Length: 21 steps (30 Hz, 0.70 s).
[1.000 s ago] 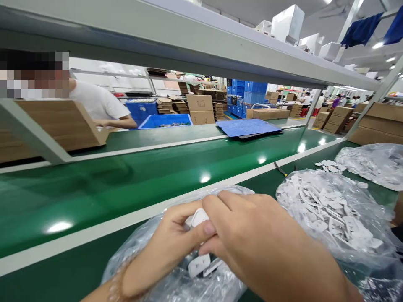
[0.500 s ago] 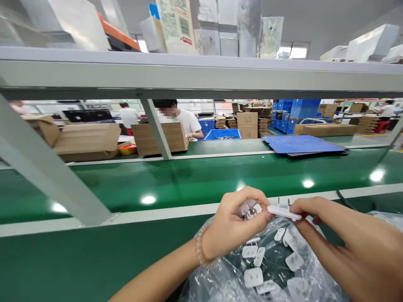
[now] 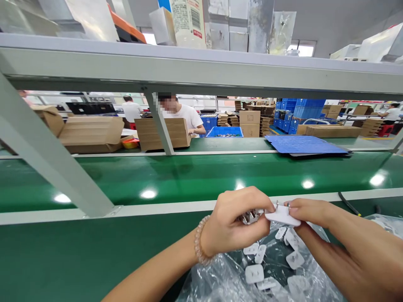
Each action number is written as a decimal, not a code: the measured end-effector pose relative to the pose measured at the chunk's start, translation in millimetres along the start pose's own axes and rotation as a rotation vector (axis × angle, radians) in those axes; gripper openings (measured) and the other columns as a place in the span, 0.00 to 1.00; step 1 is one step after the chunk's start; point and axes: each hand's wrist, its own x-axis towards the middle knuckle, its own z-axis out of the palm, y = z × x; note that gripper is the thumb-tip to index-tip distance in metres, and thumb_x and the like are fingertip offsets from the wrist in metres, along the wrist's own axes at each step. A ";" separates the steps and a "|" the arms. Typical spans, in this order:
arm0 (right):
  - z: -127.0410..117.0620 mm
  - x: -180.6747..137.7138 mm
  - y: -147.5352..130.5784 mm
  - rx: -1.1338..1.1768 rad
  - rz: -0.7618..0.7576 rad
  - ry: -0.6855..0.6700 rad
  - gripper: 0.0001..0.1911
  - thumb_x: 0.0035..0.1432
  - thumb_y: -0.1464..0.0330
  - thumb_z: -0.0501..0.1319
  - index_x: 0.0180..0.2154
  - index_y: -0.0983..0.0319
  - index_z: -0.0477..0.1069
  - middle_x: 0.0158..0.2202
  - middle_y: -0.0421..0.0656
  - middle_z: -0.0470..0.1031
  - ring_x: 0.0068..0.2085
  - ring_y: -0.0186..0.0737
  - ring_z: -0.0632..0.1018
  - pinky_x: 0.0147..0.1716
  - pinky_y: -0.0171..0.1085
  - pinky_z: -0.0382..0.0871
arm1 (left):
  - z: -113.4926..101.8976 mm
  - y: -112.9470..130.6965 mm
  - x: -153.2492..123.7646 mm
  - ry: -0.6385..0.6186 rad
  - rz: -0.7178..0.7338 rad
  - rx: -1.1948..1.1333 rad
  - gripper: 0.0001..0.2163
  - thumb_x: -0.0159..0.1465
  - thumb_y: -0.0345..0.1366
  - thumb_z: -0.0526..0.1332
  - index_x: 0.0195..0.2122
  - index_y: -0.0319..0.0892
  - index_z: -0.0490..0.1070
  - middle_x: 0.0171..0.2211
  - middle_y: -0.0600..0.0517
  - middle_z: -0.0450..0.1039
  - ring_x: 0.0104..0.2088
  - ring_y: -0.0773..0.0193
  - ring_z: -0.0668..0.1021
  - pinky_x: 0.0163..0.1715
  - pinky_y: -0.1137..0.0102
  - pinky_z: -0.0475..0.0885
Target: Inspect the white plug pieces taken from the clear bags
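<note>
My left hand [image 3: 234,224] is curled shut around small white plug parts with metal prongs [image 3: 250,217], a bead bracelet on its wrist. My right hand [image 3: 343,243] pinches a flat white plug plate [image 3: 281,215] with prongs sticking up, its edge touching the left hand's fingertips. Both hands hover over an open clear plastic bag [image 3: 220,277] that lies on the green bench and holds several more white plug plates [image 3: 254,272].
A green conveyor belt [image 3: 189,174] runs across behind the hands. A grey frame post [image 3: 47,159] slants at left under a shelf [image 3: 201,67]. Across the belt a person in a white shirt [image 3: 185,117] works beside cardboard boxes [image 3: 91,132]. A blue sheet [image 3: 304,144] lies at right.
The view swung left and up from the bags of white parts. My hands rose from the bag, separated one plate, and now bring it back against the left hand's parts.
</note>
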 end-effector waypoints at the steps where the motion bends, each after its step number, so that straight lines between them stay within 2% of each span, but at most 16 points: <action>1: 0.3 0.1 -1.1 0.000 -0.013 0.014 0.10 0.65 0.74 0.56 0.45 0.56 0.69 0.38 0.36 0.80 0.35 0.31 0.82 0.48 0.26 0.72 | -0.1 -0.4 0.0 0.000 0.001 -0.002 0.09 0.55 0.20 0.60 0.34 0.38 0.71 0.27 0.49 0.76 0.25 0.68 0.76 0.27 0.76 0.73; 7: 1.2 2.7 -7.2 0.002 -0.050 0.056 0.09 0.64 0.75 0.59 0.45 0.58 0.70 0.40 0.36 0.79 0.37 0.25 0.79 0.50 0.19 0.66 | -0.8 -2.2 0.8 0.011 0.018 -0.019 0.09 0.56 0.19 0.62 0.34 0.39 0.70 0.29 0.49 0.77 0.30 0.66 0.79 0.31 0.75 0.76; 15: 0.3 -0.2 -4.1 0.043 -0.129 0.036 0.13 0.61 0.79 0.60 0.46 0.62 0.70 0.42 0.42 0.79 0.42 0.28 0.80 0.53 0.23 0.68 | -1.2 -2.4 -0.9 -0.001 0.005 -0.063 0.08 0.57 0.21 0.66 0.32 0.38 0.69 0.28 0.47 0.76 0.28 0.67 0.77 0.29 0.77 0.74; 21: -0.9 -2.4 -8.1 0.032 -0.099 0.057 0.11 0.62 0.78 0.60 0.45 0.61 0.70 0.41 0.41 0.80 0.41 0.27 0.81 0.51 0.21 0.69 | -4.0 0.4 -0.1 -0.019 0.015 -0.080 0.08 0.57 0.22 0.67 0.31 0.37 0.69 0.28 0.45 0.77 0.28 0.67 0.78 0.28 0.77 0.74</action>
